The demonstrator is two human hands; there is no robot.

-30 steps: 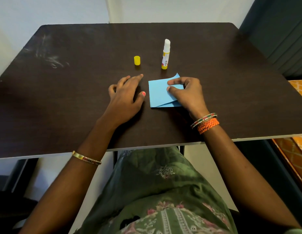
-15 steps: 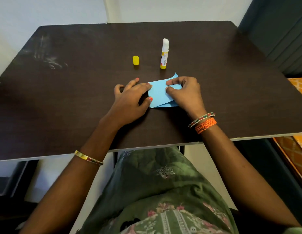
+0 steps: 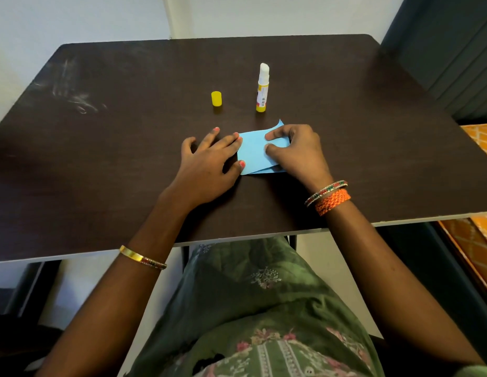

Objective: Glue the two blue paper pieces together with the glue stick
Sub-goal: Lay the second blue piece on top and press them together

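Two blue paper pieces (image 3: 253, 153) lie stacked on the dark table (image 3: 101, 159), slightly out of line at the near edge, the far right corner curling up. My right hand (image 3: 296, 151) presses on the stack's right part with thumb and fingers bent. My left hand (image 3: 207, 164) lies flat beside it, fingertips and thumb touching the stack's left edge. Behind the paper the glue stick (image 3: 262, 89) stands upright with its white glue exposed. Its yellow cap (image 3: 216, 98) stands to the left of it.
The table's near edge (image 3: 236, 238) runs just above my lap. Whitish scuff marks (image 3: 73, 96) show at the far left of the top. A dark panel (image 3: 440, 50) stands to the right and an orange patterned surface (image 3: 478, 137) lies beyond the right edge.
My left hand has slid right from the bare table until its fingertips touch the paper's left edge. My right hand has stayed pressing on the stack.
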